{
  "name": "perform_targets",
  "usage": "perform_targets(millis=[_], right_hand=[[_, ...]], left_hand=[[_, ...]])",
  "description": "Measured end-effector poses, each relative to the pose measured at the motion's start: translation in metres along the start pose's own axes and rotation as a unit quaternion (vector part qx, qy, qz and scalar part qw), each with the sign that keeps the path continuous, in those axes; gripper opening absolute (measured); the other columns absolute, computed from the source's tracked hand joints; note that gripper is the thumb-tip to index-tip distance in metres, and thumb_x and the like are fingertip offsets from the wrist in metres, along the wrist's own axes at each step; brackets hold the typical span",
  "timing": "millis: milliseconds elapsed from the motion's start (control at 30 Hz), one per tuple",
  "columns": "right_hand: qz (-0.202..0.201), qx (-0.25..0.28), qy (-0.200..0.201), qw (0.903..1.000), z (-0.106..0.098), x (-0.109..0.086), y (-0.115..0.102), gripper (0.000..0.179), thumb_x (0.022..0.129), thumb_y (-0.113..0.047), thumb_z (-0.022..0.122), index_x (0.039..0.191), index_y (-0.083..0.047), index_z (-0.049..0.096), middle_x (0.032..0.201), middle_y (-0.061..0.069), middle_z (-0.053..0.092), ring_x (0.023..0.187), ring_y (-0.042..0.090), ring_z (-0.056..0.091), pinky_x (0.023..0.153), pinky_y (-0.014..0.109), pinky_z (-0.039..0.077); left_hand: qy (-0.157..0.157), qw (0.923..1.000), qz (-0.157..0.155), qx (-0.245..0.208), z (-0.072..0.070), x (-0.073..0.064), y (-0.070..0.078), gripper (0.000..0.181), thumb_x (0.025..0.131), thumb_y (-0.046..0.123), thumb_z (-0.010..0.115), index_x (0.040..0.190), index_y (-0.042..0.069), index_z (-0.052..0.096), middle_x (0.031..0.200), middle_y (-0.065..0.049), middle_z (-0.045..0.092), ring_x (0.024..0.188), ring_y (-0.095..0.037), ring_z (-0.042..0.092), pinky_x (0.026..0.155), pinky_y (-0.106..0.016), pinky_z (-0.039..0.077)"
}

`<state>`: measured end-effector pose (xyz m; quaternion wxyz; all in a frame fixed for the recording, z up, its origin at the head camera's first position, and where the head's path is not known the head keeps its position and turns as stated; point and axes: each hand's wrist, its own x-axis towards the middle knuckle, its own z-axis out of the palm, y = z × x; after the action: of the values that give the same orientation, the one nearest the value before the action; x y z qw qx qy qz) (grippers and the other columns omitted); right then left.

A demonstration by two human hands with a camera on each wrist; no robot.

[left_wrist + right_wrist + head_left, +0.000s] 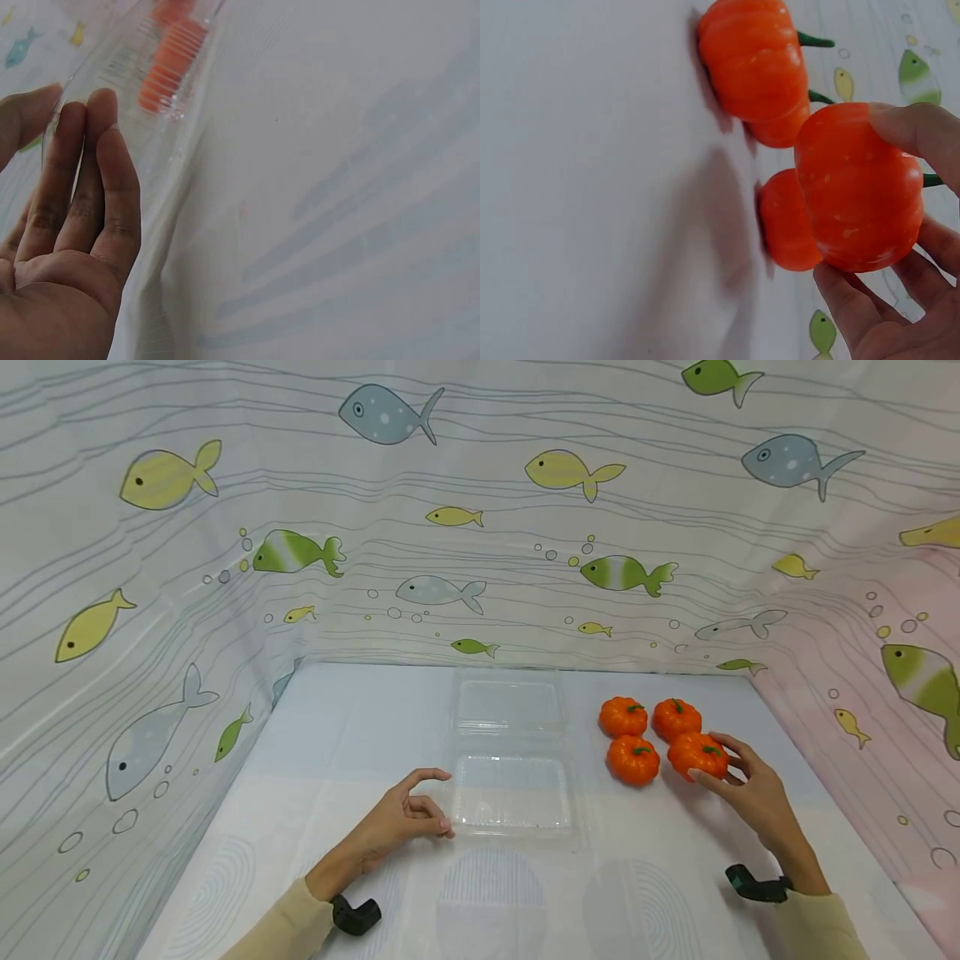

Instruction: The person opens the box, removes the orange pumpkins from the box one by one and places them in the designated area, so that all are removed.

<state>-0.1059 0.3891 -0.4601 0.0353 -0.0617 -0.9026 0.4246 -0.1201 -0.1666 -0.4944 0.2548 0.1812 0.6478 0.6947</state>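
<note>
My right hand holds an orange toy pumpkin with a green stem, thumb on its near side and fingers around the far side. In the right wrist view the held pumpkin is raised off the table, its underside showing. Three similar pumpkins sit close by on its left and behind it. A clear plastic clamshell box lies unfolded, lid toward the back. At the box's left rim is my left hand, fingers bent and fingertips on the edge. The left wrist view shows that rim beside the thumb and fingertips.
A white table with pale printed shapes carries everything. Fish-patterned cloth walls rise behind it and along both sides. Black wrist cameras are strapped at both wrists.
</note>
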Motion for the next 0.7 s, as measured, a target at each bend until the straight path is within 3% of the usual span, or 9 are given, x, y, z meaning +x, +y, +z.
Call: perform_targets(millis=[700], right_hand=[[0.012,0.001,-0.011,0.9999,0.009,0.006,0.027,0.087,0.094,-0.047,0.074,0.160,-0.010,0.032,0.161,0.025,0.031,0.140,0.052,0.036,0.089,0.002,0.041]], left_hand=[[0.005,1.0000,-0.006,0.005,0.001,0.000,0.000,0.081,0.091,0.005,0.078,0.156,0.005,0.030,0.097,-0.020,0.073,0.095,-0.038,0.074,0.086,-0.042,0.058]])
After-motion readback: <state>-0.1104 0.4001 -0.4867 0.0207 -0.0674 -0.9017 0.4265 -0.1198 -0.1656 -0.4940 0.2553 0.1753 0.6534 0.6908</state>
